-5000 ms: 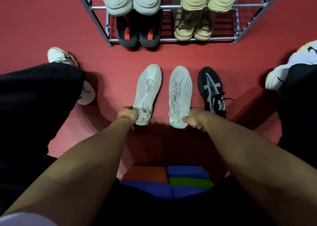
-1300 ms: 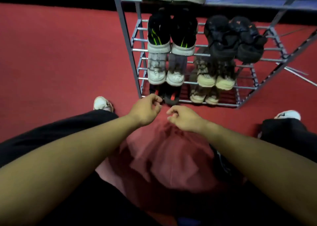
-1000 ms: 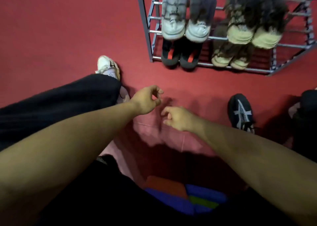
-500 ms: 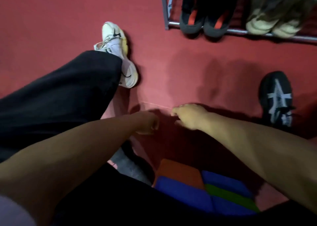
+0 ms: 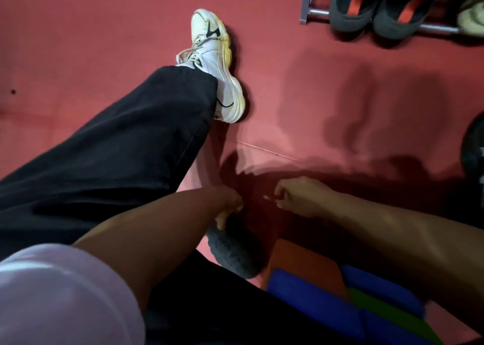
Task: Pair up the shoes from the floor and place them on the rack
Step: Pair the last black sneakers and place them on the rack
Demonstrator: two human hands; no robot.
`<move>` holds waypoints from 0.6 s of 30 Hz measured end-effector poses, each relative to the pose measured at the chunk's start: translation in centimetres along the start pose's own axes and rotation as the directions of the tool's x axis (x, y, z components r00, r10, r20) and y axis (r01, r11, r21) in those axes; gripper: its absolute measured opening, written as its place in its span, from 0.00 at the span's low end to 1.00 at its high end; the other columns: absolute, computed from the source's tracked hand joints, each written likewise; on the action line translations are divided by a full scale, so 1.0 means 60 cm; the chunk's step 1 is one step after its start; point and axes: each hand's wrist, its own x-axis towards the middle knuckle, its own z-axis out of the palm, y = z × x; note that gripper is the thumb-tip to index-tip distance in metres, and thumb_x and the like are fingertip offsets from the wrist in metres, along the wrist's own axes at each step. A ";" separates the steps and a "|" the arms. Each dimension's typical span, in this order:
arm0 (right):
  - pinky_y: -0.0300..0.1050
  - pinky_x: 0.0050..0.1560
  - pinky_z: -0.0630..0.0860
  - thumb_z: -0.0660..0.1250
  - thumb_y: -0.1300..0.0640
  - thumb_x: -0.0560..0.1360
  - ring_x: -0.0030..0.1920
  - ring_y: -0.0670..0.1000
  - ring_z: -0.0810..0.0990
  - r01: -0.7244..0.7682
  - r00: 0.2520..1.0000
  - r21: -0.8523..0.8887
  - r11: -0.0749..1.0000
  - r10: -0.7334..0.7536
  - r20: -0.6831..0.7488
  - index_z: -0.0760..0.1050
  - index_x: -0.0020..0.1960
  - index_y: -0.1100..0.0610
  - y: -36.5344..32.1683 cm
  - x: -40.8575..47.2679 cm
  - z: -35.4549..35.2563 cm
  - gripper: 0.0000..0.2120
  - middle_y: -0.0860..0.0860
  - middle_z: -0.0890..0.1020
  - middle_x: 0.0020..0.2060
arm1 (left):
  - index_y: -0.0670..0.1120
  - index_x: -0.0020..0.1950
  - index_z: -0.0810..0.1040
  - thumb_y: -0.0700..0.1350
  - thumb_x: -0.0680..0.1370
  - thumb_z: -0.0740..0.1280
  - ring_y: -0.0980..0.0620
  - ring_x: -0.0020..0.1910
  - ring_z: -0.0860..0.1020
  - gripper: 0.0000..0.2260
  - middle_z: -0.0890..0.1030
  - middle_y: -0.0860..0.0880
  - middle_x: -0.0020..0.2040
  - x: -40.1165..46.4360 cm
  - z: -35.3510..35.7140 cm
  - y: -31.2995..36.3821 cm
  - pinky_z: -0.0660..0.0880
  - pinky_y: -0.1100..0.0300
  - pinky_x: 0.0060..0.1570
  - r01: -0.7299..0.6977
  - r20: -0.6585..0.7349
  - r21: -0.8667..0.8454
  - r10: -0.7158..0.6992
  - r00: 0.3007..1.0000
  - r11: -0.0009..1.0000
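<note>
1. Grey shoe (image 5: pixel 233 250) lies on the red floor (image 5: pixel 314 96), well short of the rack (image 5: pixel 305 4) and close to our seat.
2. We are at the pick-up step: our left hand (image 5: pixel 227 208) curls its fingers onto the shoe's near edge.
3. Our right hand (image 5: pixel 298 196) hovers beside it, fingers curled, holding nothing.
4. Next, we judge, calls for finding its mate; a dark shoe (image 5: pixel 474 151) lies farther right.

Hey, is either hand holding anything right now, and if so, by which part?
The left hand grips the grey fuzzy slipper at its near end. The right hand is curled and holds nothing.
</note>
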 end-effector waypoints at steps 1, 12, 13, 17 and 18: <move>0.43 0.54 0.73 0.67 0.44 0.72 0.57 0.51 0.79 -0.017 1.000 0.013 1.000 0.017 -0.014 0.76 0.58 0.45 0.002 -0.001 -0.005 0.15 0.45 0.82 0.54 | 0.44 0.59 0.79 0.52 0.65 0.77 0.43 0.51 0.81 0.25 0.83 0.44 0.54 -0.002 -0.004 0.001 0.77 0.56 0.52 0.078 0.018 -0.096 -0.077 0.997 0.992; 0.25 0.32 0.67 0.69 0.53 0.75 0.41 0.46 0.77 -0.090 0.939 0.423 0.902 0.218 -0.265 0.80 0.54 0.54 0.047 -0.050 -0.117 0.09 0.46 0.80 0.41 | 0.49 0.52 0.79 0.57 0.63 0.72 0.49 0.42 0.82 0.21 0.84 0.52 0.41 -0.186 -0.275 0.032 0.73 0.61 0.37 0.379 -0.459 -0.310 -0.486 0.743 0.872; 0.25 0.28 0.68 0.67 0.55 0.76 0.39 0.46 0.76 -0.081 0.910 0.498 0.864 0.268 -0.316 0.80 0.51 0.55 0.057 -0.054 -0.135 0.07 0.47 0.79 0.39 | 0.49 0.55 0.76 0.56 0.64 0.71 0.48 0.44 0.83 0.22 0.84 0.51 0.43 -0.197 -0.295 0.035 0.73 0.59 0.38 0.384 -0.555 -0.307 -0.492 0.671 0.871; 0.49 0.44 0.81 0.65 0.53 0.75 0.45 0.54 0.81 -0.060 0.711 0.719 0.693 0.535 -0.456 0.79 0.51 0.54 0.113 -0.090 -0.197 0.08 0.53 0.82 0.48 | 0.47 0.61 0.68 0.55 0.71 0.69 0.43 0.55 0.79 0.23 0.78 0.47 0.57 -0.167 -0.346 0.068 0.72 0.50 0.45 0.404 -0.773 -0.354 -0.507 0.381 0.844; 0.55 0.51 0.81 0.65 0.50 0.73 0.50 0.58 0.82 -0.097 0.647 0.741 0.665 0.608 -0.461 0.78 0.56 0.54 0.132 -0.102 -0.205 0.14 0.54 0.82 0.52 | 0.48 0.61 0.68 0.55 0.72 0.69 0.43 0.55 0.78 0.22 0.77 0.48 0.57 -0.147 -0.356 0.081 0.72 0.50 0.48 0.394 -0.786 -0.404 -0.534 0.312 0.825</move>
